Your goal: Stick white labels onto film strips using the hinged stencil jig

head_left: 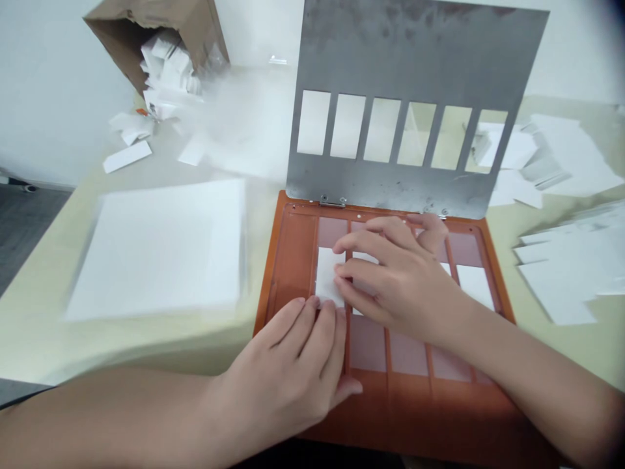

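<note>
A white card (331, 273) lies on the leftmost pinkish strip of an orange frame (293, 273). My left hand (293, 358) touches the card's lower edge with its fingertips, fingers stretched side by side and thumb apart. From the right, my right hand (395, 273) rests its spread fingertips on the same card's right side. Neither hand grips it. Further white cards lie in the neighbouring slots, partly covered by my right hand; the card at the far right (476, 285) shows plainly. A grey metal lid (415, 58) with several rectangular windows stands raised on hinges behind the frame.
Left of the frame lies a large white sheet stack (166, 254). A cardboard box (200, 26) tipped on its side spills white scraps (170, 71) at the back left. Cut white paper pieces (576, 260) are heaped on the right of the pale yellow table (39, 286).
</note>
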### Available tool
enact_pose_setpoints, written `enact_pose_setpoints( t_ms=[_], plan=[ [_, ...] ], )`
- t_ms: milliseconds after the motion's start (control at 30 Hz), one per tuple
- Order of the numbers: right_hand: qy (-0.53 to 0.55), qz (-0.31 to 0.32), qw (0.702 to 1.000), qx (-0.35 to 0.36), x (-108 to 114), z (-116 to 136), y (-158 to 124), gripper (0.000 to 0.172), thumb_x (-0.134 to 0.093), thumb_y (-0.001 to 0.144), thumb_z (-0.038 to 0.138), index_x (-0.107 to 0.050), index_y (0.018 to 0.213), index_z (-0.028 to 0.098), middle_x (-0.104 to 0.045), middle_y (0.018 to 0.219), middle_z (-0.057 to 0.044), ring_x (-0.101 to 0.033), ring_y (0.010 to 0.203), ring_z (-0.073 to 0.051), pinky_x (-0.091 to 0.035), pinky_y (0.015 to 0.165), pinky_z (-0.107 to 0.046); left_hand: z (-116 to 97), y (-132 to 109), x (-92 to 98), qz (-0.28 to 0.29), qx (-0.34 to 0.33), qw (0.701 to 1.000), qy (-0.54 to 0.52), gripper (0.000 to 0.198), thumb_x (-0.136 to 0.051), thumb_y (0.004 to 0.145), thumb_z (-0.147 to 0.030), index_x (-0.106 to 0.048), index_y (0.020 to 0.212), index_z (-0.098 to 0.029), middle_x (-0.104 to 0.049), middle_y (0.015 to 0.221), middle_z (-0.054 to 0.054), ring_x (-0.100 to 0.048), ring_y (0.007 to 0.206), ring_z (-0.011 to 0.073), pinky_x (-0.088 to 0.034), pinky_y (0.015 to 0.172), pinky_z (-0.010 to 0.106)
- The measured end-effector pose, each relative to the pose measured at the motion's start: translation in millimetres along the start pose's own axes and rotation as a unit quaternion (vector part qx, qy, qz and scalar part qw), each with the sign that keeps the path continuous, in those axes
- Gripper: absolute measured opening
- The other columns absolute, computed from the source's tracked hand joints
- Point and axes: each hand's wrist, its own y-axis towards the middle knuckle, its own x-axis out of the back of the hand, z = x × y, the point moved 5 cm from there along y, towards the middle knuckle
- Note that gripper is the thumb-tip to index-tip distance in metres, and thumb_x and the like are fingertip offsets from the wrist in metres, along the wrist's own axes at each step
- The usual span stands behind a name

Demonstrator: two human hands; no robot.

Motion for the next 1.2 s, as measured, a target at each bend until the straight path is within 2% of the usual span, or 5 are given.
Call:
enact_pose_setpoints(
  t_ms=[233,500,667,867,1200],
  plan=[
    [0.033,0.015,0.999,-0.04,1,0,1,0.019,-0.057,0.09,0.019,-0.066,0.073,0.02,-0.073,0.098,0.0,-0.054,0.1,-0.025,-0.027,0.091,-0.046,3,3,-0.9,0.002,0.0,1.0,-0.013,0.05,-0.052,0.095,-0.049,-0.07,0.108,-0.004,-0.074,0.106,0.013,-0.069,0.094,0.0256,-0.047,0.094,0.04],
    [-0.079,-0.018,0.997,0.01,3,11,-3,0.02,-0.058,0.083,0.006,-0.064,0.071,0.021,-0.075,0.088,0.003,-0.059,0.1,-0.025,-0.021,0.095,-0.048,1,0,-1.7,0.02,-0.004,1.0,0.0,0.056,-0.049,0.095,-0.054,-0.069,0.113,-0.006,-0.072,0.109,0.012,-0.065,0.1,0.0254,-0.042,0.097,0.04],
    [-0.088,-0.004,0.996,0.012,1,15,-5,0.019,-0.058,0.082,0.004,-0.061,0.071,0.02,-0.073,0.08,0.003,-0.061,0.097,-0.022,-0.028,0.094,-0.043,0,-3,-1.8,0.017,-0.007,1.0,0.017,0.054,-0.048,0.096,-0.053,-0.07,0.112,-0.008,-0.072,0.109,0.01,-0.062,0.105,0.0249,-0.039,0.099,0.04],
    [-0.049,0.014,0.999,0.008,0,10,-5,0.021,-0.055,0.084,0.004,-0.064,0.073,0.019,-0.073,0.079,0.0,-0.062,0.097,-0.021,-0.039,0.084,-0.035,0,-5,2.3,-0.032,0.019,0.999,0.006,0.042,-0.058,0.092,-0.044,-0.072,0.108,-0.007,-0.072,0.107,0.01,-0.062,0.103,0.026,-0.039,0.099,0.042],
    [-0.038,0.015,0.999,0.001,2,9,-3,0.02,-0.056,0.086,0.007,-0.064,0.072,0.019,-0.073,0.079,-0.001,-0.064,0.092,-0.02,-0.04,0.084,-0.037,-10,-7,7.2,-0.041,-0.046,0.998,-0.029,0.043,-0.055,0.093,-0.048,-0.074,0.098,-0.01,-0.076,0.1,0.009,-0.069,0.094,0.0243,-0.047,0.098,0.041]
  ],
)
